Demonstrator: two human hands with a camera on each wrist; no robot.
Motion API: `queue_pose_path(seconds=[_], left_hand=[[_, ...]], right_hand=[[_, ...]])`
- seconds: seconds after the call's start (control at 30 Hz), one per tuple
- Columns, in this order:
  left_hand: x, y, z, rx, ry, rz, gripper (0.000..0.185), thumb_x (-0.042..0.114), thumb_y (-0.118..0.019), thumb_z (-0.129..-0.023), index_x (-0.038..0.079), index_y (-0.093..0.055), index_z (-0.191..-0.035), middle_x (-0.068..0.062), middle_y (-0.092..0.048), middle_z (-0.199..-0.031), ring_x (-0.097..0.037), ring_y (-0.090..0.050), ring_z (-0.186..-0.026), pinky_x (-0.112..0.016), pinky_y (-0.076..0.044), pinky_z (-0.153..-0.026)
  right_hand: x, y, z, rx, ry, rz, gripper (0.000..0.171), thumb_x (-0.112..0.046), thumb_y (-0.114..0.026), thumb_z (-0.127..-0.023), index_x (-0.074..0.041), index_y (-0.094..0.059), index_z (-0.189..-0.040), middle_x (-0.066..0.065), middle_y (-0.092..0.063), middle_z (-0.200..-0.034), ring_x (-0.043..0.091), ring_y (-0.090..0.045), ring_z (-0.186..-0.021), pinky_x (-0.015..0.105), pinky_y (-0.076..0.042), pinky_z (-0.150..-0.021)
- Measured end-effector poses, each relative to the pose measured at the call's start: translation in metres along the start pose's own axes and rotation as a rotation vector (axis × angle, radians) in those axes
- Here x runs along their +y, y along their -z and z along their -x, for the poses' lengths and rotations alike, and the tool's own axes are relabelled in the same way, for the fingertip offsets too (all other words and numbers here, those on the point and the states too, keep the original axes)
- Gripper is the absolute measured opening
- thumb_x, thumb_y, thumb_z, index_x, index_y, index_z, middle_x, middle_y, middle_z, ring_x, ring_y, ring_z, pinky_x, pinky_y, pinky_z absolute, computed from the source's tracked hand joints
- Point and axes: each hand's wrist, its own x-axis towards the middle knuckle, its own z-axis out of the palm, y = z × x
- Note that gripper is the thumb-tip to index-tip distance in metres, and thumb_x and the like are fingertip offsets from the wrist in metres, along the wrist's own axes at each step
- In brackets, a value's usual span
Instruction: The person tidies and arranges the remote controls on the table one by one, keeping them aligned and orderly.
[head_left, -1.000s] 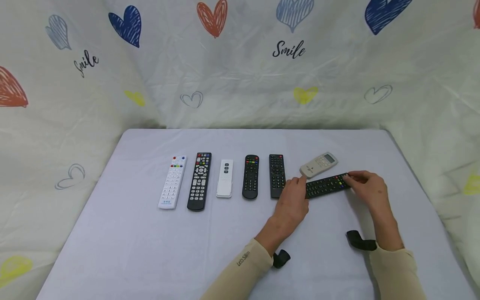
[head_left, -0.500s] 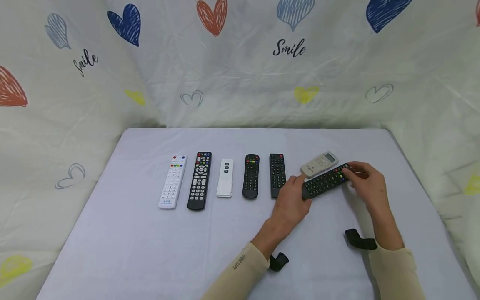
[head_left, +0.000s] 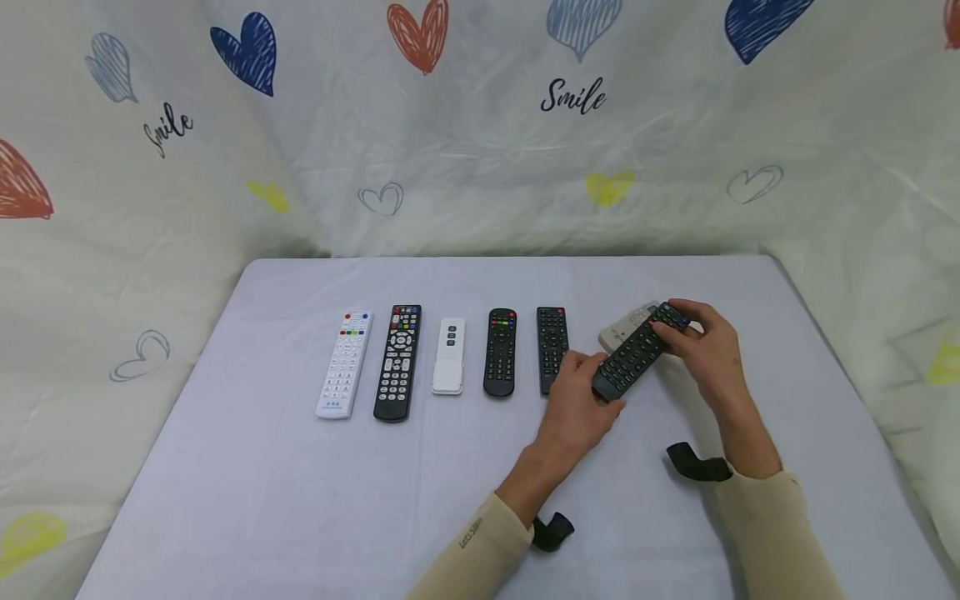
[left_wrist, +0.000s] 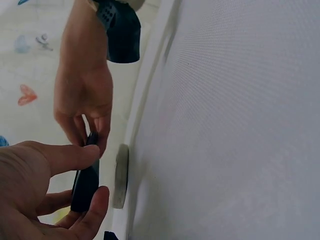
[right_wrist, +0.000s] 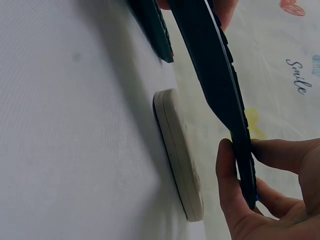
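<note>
Both hands hold one black remote [head_left: 636, 353] lifted off the table, tilted with its far end to the right. My left hand [head_left: 581, 398] pinches its near end [left_wrist: 86, 182]. My right hand [head_left: 701, 337] pinches its far end [right_wrist: 240, 150] between thumb and fingers. Under and behind it a beige remote [head_left: 622, 327] lies flat on the table [right_wrist: 180, 155]. A row of remotes lies to the left: white [head_left: 345, 363], large black [head_left: 397, 360], small white [head_left: 449, 356], and two black ones [head_left: 500, 352] [head_left: 551, 343].
A light grey cloth covers the table [head_left: 262, 492]. A sheet printed with hearts and "Smile" [head_left: 480, 125] hangs behind and at the sides. Black wrist straps [head_left: 697, 463] [head_left: 552, 531] sit at both cuffs.
The black remote has been lifted off the table and turned, its far end swinging up and left over the beige remote. Both hands moved with it.
</note>
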Motion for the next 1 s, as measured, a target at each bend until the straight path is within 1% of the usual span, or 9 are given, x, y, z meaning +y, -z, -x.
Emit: queue_pose_path(seconds=[0.1, 0.17, 0.27, 0.4, 0.53, 0.63, 0.7, 0.83, 1.0], left_hand=[[0.0, 0.001, 0.002, 0.01, 0.03, 0.035, 0.067, 0.015, -0.087, -0.086, 0.008, -0.058, -0.145, -0.006, -0.054, -0.133, -0.005, -0.057, -0.116, -0.015, -0.051, -0.097], [0.0, 0.002, 0.004, 0.01, 0.052, 0.056, 0.067, 0.015, -0.086, -0.086, 0.008, -0.057, -0.146, -0.006, -0.054, -0.135, -0.006, -0.057, -0.118, -0.017, -0.051, -0.1], [0.0, 0.003, 0.006, 0.011, 0.07, 0.075, 0.068, 0.015, -0.086, -0.086, 0.009, -0.056, -0.147, -0.006, -0.055, -0.137, -0.007, -0.058, -0.119, -0.019, -0.051, -0.102], [-0.001, 0.003, 0.008, 0.017, 0.077, 0.096, 0.071, 0.014, -0.086, -0.086, 0.01, -0.054, -0.149, -0.005, -0.055, -0.136, -0.005, -0.057, -0.116, -0.018, -0.052, -0.097], [-0.003, 0.004, 0.01, 0.028, 0.091, 0.119, 0.073, 0.013, -0.087, -0.085, 0.011, -0.053, -0.15, -0.005, -0.053, -0.135, -0.003, -0.056, -0.11, -0.014, -0.053, -0.088], [-0.003, 0.005, 0.01, 0.038, 0.101, 0.128, 0.074, 0.013, -0.087, -0.085, 0.011, -0.052, -0.15, -0.005, -0.053, -0.135, -0.003, -0.056, -0.107, -0.012, -0.054, -0.085], [-0.003, 0.006, 0.011, 0.044, 0.104, 0.132, 0.075, 0.013, -0.087, -0.085, 0.011, -0.052, -0.151, -0.005, -0.053, -0.136, -0.003, -0.056, -0.107, -0.011, -0.054, -0.084], [-0.003, 0.007, 0.011, 0.056, 0.113, 0.161, 0.077, 0.012, -0.088, -0.084, 0.012, -0.051, -0.151, -0.006, -0.052, -0.136, -0.001, -0.057, -0.103, -0.011, -0.055, -0.083], [-0.003, 0.009, 0.011, 0.074, 0.133, 0.213, 0.079, 0.012, -0.089, -0.083, 0.012, -0.051, -0.152, -0.005, -0.05, -0.134, 0.003, -0.056, -0.095, -0.01, -0.055, -0.081]], right_hand=[[-0.005, -0.006, -0.002, -0.03, 0.002, -0.024, 0.06, -0.016, -0.069, -0.101, 0.005, -0.045, -0.152, 0.015, -0.051, -0.144, -0.017, -0.062, -0.093, 0.01, -0.057, -0.078], [-0.007, -0.01, -0.004, -0.054, 0.002, -0.031, 0.061, -0.019, -0.069, -0.101, 0.004, -0.045, -0.152, 0.023, -0.047, -0.151, -0.018, -0.062, -0.093, 0.009, -0.057, -0.078], [-0.008, -0.015, -0.007, -0.084, 0.001, -0.034, 0.061, -0.021, -0.068, -0.101, 0.002, -0.045, -0.153, 0.027, -0.044, -0.155, -0.018, -0.061, -0.093, 0.008, -0.056, -0.078], [-0.009, -0.023, -0.011, -0.1, 0.005, -0.032, 0.061, -0.02, -0.069, -0.101, 0.002, -0.046, -0.153, 0.027, -0.044, -0.157, -0.016, -0.06, -0.096, 0.007, -0.055, -0.078], [-0.011, -0.029, -0.015, -0.108, 0.005, -0.022, 0.062, -0.019, -0.071, -0.1, 0.0, -0.046, -0.153, 0.025, -0.044, -0.159, -0.01, -0.06, -0.103, 0.007, -0.055, -0.079], [-0.013, -0.033, -0.018, -0.108, 0.001, -0.005, 0.063, -0.02, -0.072, -0.099, -0.002, -0.046, -0.153, 0.023, -0.046, -0.159, -0.005, -0.059, -0.109, 0.005, -0.053, -0.079], [-0.014, -0.035, -0.02, -0.103, -0.004, 0.01, 0.064, -0.021, -0.073, -0.098, -0.004, -0.046, -0.154, 0.022, -0.048, -0.156, -0.004, -0.059, -0.107, 0.005, -0.052, -0.077], [-0.016, -0.041, -0.022, -0.091, -0.017, 0.017, 0.066, -0.023, -0.074, -0.097, -0.005, -0.046, -0.153, 0.021, -0.052, -0.145, -0.006, -0.059, -0.098, 0.007, -0.052, -0.074], [-0.018, -0.05, -0.024, -0.086, -0.045, 0.009, 0.068, -0.03, -0.075, -0.096, -0.005, -0.047, -0.152, 0.021, -0.054, -0.143, 0.0, -0.058, -0.095, 0.008, -0.052, -0.073]])
